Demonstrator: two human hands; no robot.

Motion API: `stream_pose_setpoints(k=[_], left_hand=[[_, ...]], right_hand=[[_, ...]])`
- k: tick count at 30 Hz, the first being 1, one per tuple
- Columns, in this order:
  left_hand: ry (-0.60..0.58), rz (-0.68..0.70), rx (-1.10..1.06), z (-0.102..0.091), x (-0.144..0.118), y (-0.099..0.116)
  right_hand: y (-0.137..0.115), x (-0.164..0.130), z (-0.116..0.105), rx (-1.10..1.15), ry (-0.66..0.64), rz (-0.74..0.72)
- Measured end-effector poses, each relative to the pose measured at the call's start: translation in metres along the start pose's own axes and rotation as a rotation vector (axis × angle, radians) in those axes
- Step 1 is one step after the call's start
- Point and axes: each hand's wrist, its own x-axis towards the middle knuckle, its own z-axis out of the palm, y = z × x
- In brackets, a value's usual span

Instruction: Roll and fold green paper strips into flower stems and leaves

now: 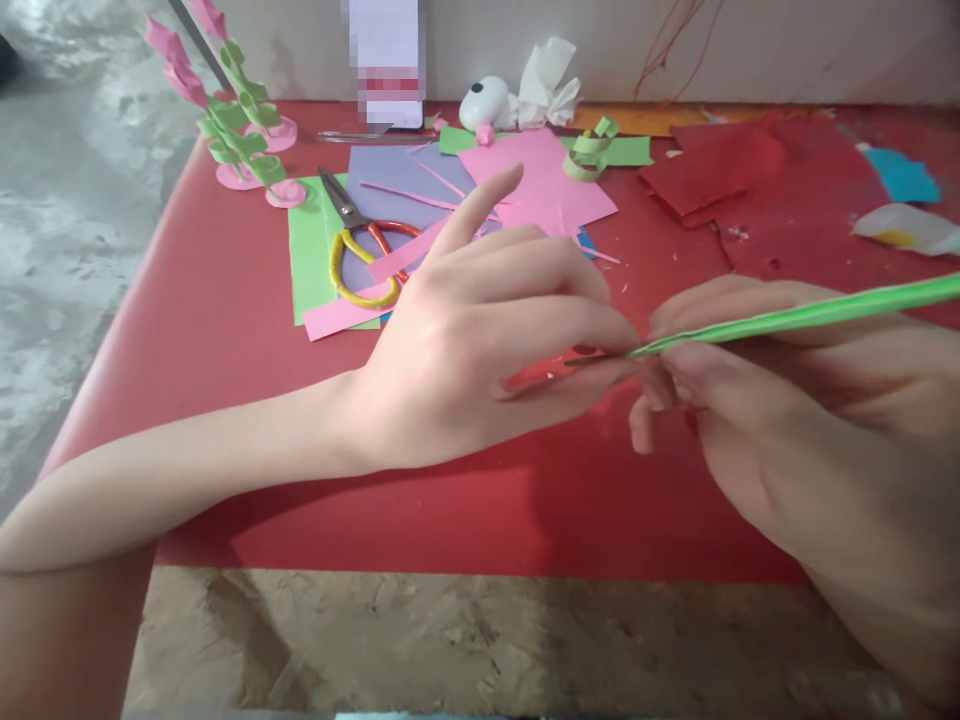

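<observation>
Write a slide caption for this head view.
Left hand and right hand pinch a rolled green paper stick over the red table.

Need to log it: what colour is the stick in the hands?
Bright green stick, clearest in the head view.

The green paper roll [810, 315] runs off the right edge; its near tip vanishes between fingertips [660, 385]. A blurred-out object [386, 60] stands at the back of the surface [225, 330].

No readable text, label or number anywhere; the standing card [386, 62] by the wall is blurred.
</observation>
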Motion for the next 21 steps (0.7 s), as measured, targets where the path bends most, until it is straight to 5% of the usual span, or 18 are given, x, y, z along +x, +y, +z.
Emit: stream_pose_setpoints(k=[9,21], left_hand=[[-0.035,0.027,0.086,-0.0048,-0.0002,-0.0016],[0.059,0.180,0.206,-0.0042,0.0002,-0.0049]], right_hand=[[-0.0014,0.0023,0.0011,-0.125,0.002,-0.058],[-0.0003,-0.0029,0.0049,-0.144,0.017,-0.103]])
